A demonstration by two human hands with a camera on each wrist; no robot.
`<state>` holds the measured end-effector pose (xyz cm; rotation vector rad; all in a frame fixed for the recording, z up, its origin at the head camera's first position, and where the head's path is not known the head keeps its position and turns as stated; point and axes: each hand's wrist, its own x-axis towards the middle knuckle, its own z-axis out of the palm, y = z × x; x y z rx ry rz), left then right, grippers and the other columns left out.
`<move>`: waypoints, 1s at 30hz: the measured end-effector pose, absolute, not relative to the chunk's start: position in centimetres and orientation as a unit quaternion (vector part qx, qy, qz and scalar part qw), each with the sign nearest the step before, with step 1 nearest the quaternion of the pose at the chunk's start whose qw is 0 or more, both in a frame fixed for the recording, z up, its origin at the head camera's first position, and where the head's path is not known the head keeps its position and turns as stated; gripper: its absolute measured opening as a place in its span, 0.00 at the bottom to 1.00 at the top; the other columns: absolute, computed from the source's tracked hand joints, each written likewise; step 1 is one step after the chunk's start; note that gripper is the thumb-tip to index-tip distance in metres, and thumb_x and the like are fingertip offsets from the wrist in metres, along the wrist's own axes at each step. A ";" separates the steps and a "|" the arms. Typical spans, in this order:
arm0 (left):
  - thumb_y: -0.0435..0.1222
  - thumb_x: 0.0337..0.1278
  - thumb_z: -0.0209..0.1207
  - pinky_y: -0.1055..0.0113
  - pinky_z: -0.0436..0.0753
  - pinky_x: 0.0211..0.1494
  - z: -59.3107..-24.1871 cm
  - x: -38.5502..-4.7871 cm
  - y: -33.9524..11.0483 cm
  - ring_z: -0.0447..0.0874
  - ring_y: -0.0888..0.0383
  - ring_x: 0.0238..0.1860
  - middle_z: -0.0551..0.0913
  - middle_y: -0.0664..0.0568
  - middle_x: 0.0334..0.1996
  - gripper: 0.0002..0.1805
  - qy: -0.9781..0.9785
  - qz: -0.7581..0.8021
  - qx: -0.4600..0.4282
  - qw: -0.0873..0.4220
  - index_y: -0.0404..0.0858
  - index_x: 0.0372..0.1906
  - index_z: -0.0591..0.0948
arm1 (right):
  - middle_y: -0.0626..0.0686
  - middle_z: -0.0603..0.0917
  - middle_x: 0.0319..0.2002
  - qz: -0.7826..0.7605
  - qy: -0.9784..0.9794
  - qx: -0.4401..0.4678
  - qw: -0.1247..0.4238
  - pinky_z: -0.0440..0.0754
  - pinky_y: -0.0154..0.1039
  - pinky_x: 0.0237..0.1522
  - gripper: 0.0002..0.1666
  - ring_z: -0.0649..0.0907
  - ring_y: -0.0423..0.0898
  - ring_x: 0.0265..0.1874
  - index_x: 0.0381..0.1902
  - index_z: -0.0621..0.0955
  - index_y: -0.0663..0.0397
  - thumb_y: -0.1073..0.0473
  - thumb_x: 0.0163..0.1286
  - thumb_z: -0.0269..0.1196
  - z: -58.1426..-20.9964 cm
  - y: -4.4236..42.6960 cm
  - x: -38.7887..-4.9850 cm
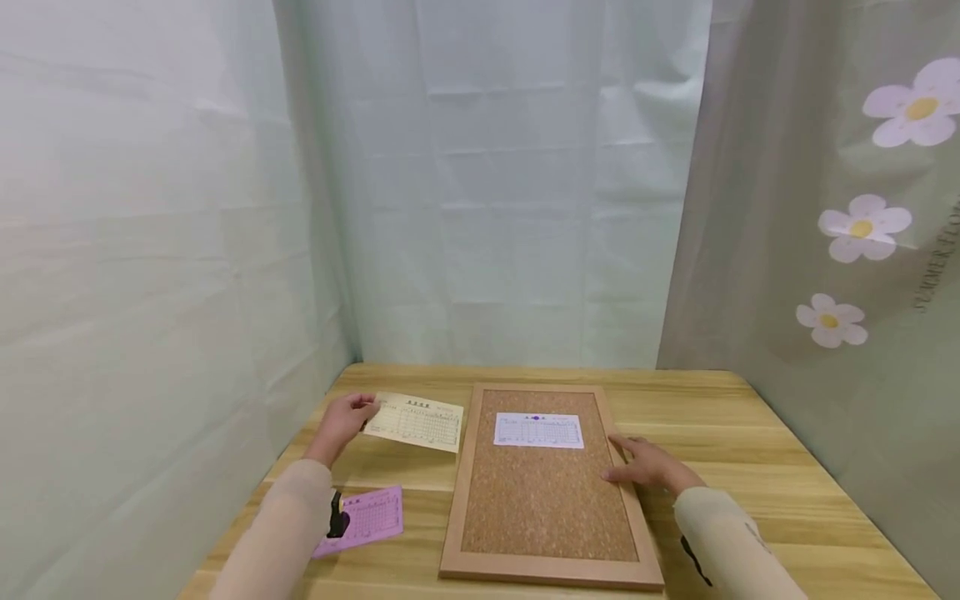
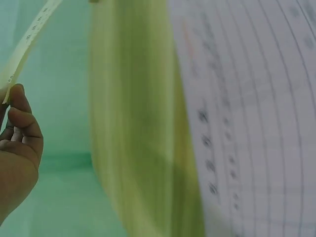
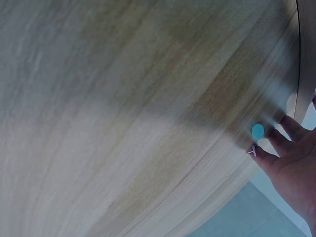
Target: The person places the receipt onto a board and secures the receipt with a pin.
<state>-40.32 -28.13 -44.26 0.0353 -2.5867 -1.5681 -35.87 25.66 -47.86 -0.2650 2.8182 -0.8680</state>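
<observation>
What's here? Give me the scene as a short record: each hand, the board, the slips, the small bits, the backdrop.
Left hand: pinches the left end of the yellow slip
Right hand: rests on the right side of the wooden frame
Cork board: lies on the table, bearing the white slip with a purple dot at its top edge
Pink slip: on the table, partly hidden by the left sleeve
Small bits: teal disc and pink pin, near the right fingers; contact unclear
Backdrop: pale curtain, flowers at right
</observation>
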 end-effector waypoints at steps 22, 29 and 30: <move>0.37 0.71 0.58 0.67 0.76 0.37 -42.4 -40.7 -23.6 0.73 0.59 0.33 0.80 0.50 0.38 0.14 -0.789 -0.610 -0.008 0.076 0.30 0.52 0.78 | 0.78 0.59 0.69 -0.291 0.947 -0.098 0.098 0.63 0.73 0.59 0.55 0.62 0.77 0.65 0.75 0.62 0.60 0.36 0.61 0.69 -47.4 25.8 -35.8; 0.36 0.70 0.58 0.65 0.77 0.38 -42.3 -40.4 -22.3 0.74 0.61 0.32 0.80 0.51 0.37 0.15 -0.776 -0.626 -0.010 0.072 0.29 0.53 0.78 | 0.76 0.61 0.68 -0.284 0.950 -0.089 0.093 0.65 0.72 0.59 0.51 0.65 0.76 0.65 0.74 0.64 0.59 0.41 0.61 0.70 -47.6 25.6 -35.9; 0.36 0.70 0.58 0.66 0.76 0.37 -42.3 -40.3 -22.1 0.74 0.61 0.32 0.80 0.51 0.37 0.15 -0.774 -0.629 -0.010 0.071 0.29 0.53 0.78 | 0.76 0.61 0.68 -0.282 0.951 -0.090 0.093 0.65 0.72 0.59 0.51 0.65 0.76 0.65 0.74 0.64 0.59 0.41 0.62 0.70 -47.7 25.6 -35.9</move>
